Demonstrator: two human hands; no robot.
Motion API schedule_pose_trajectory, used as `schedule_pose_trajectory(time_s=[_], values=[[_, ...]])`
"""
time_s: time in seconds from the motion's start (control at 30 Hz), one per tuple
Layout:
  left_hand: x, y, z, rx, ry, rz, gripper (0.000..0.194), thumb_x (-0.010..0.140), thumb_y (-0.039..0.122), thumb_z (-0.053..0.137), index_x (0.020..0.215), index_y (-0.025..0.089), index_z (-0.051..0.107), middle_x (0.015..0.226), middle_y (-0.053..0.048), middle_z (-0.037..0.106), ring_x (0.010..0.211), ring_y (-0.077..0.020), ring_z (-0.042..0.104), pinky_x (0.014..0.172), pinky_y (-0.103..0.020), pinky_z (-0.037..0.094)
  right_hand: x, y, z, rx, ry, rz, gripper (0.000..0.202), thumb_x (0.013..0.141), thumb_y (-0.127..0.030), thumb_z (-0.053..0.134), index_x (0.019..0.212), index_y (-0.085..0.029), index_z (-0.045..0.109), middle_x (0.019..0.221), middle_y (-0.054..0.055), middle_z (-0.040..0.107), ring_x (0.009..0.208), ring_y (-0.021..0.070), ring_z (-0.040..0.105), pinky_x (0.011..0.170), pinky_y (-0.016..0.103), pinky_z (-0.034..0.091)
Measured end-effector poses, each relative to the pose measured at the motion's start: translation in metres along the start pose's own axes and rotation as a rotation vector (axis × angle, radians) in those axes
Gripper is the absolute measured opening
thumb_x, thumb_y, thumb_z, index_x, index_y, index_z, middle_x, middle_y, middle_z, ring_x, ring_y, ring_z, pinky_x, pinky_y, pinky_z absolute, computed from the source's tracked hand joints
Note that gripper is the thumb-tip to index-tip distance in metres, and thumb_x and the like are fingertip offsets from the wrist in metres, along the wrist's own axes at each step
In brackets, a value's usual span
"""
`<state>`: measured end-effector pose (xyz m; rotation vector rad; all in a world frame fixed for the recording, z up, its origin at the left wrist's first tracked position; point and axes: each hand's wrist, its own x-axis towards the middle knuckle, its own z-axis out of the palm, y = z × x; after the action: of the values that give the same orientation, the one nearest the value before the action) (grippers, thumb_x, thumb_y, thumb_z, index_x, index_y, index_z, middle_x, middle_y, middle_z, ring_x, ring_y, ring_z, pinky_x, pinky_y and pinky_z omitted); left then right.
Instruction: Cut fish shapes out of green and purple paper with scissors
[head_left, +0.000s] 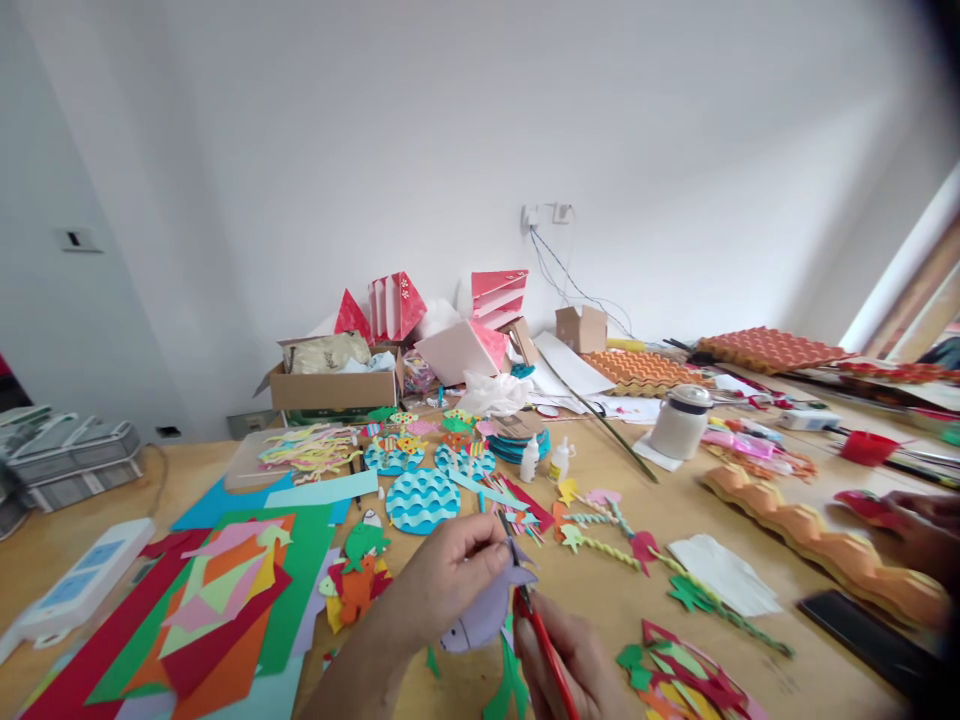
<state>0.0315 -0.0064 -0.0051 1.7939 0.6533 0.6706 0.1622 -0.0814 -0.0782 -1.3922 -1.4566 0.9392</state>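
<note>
My left hand (pixel 459 565) is closed on a light purple paper fish (pixel 480 612), pinching it near the tail. An eye and a curved line are drawn on the fish's head, which points down and left. My right hand (pixel 562 655) is closed around red-handled scissors (pixel 551 650). Their narrow dark blades point up and away, right at the fish's tail. How far the blades are apart is hard to make out. Below the hands lie green paper pieces (pixel 510 685). Left of my left wrist are an orange paper cutout (pixel 358 590) and a green paper fish (pixel 365 540).
Coloured paper sheets (pixel 296 590) are stacked at left. Blue wavy discs (pixel 422 500), glue bottles (pixel 529 458) and a white lidded jar (pixel 681 422) stand beyond. Paper scraps (pixel 694 675) and a phone (pixel 862 640) are at right, near another person's hand (pixel 919 530).
</note>
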Motion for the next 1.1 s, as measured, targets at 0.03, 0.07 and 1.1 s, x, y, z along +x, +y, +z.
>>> schedule_pose_trajectory(time_s=[0.03,0.07,1.1], values=[[0.000,0.000,0.000,-0.002,-0.005,0.002,0.017,0.079,0.028,0.043,0.067,0.016,0.046,0.064,0.003,0.040,0.062,-0.0109,0.037,0.056,-0.023,0.028,0.000,0.000,0.000,0.000,-0.006,0.001,0.050,0.078,-0.069,0.026,0.060,-0.022,0.034,0.039,-0.009,0.032,0.030,0.0064,0.031,0.032,0.020,0.019],[-0.001,0.000,-0.001,-0.006,-0.009,0.003,0.017,0.079,0.027,0.043,0.067,0.016,0.047,0.064,0.003,0.041,0.062,-0.0108,0.037,0.056,-0.023,0.028,0.000,-0.001,0.000,-0.002,-0.011,-0.004,0.051,0.078,-0.069,0.026,0.059,-0.022,0.033,0.039,-0.009,0.031,0.030,0.0063,0.030,0.032,0.020,0.019],[-0.002,0.002,-0.004,-0.069,-0.061,-0.108,0.016,0.076,0.027,0.046,0.065,0.016,0.048,0.059,0.005,0.036,0.055,-0.0087,0.032,0.049,-0.020,0.023,-0.002,-0.001,0.000,0.002,-0.017,-0.027,0.050,0.079,-0.066,0.027,0.057,-0.022,0.033,0.038,-0.008,0.031,0.032,0.0071,0.030,0.034,0.021,0.019]])
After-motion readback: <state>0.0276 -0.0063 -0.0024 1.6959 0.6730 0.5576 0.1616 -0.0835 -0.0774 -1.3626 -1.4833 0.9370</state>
